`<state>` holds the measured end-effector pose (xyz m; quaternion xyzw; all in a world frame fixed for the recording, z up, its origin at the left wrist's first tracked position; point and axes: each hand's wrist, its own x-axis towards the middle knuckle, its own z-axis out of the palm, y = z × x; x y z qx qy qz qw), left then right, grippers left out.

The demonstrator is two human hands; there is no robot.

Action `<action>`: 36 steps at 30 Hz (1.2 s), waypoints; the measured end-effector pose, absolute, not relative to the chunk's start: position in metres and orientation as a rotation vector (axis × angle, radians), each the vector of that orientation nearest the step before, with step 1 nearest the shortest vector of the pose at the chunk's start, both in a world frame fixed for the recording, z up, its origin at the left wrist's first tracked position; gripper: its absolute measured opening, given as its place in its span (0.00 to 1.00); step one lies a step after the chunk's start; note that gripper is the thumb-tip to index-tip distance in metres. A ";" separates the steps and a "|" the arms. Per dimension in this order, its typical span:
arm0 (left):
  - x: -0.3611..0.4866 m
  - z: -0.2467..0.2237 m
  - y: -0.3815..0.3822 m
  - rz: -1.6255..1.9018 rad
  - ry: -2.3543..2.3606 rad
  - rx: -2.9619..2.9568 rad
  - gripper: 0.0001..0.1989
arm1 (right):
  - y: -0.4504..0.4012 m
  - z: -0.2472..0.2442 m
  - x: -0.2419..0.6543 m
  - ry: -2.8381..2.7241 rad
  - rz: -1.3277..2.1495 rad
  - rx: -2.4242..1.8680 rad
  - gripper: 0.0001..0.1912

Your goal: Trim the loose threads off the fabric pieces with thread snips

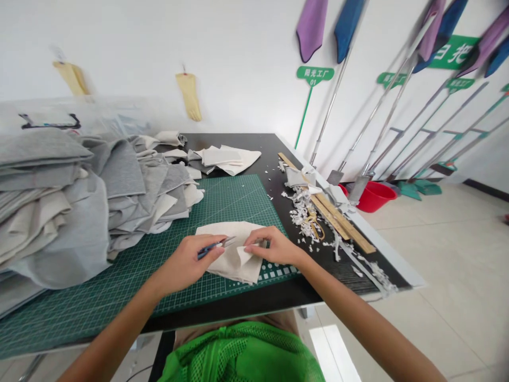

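Observation:
A cream fabric piece (234, 265) lies on the green cutting mat (234, 193) near the table's front edge. Over its left part, my left hand (190, 261) is closed around a small blue-handled tool (207, 250), whose metal tip points right above the fabric. My right hand (274, 245) pinches a raised, folded corner of the cream fabric between thumb and fingers. The two hands are a short distance apart.
Grey and cream fabric piles (119, 185) fill the table's left side. More pieces (226, 158) lie beyond the mat. White scraps (304, 215), wooden strips (338, 220) and scissors with yellowish handles (315, 225) are at right. A red basin (377, 197) stands on the floor.

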<state>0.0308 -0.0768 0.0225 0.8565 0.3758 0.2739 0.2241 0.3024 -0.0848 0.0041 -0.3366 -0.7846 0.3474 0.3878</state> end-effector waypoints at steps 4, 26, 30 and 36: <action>0.031 0.018 -0.090 0.673 1.096 2.289 0.18 | -0.088 0.001 0.300 -1.892 0.951 -0.897 0.09; 0.040 0.017 -0.106 0.541 1.172 2.272 0.15 | -0.087 -0.004 0.296 -1.712 1.216 -0.868 0.04; 0.043 0.021 -0.104 0.577 1.130 2.379 0.14 | -0.087 -0.005 0.297 -1.688 1.218 -0.867 0.07; 0.047 0.024 -0.101 0.581 1.081 2.378 0.13 | -0.087 -0.005 0.296 -1.646 1.255 -0.845 0.07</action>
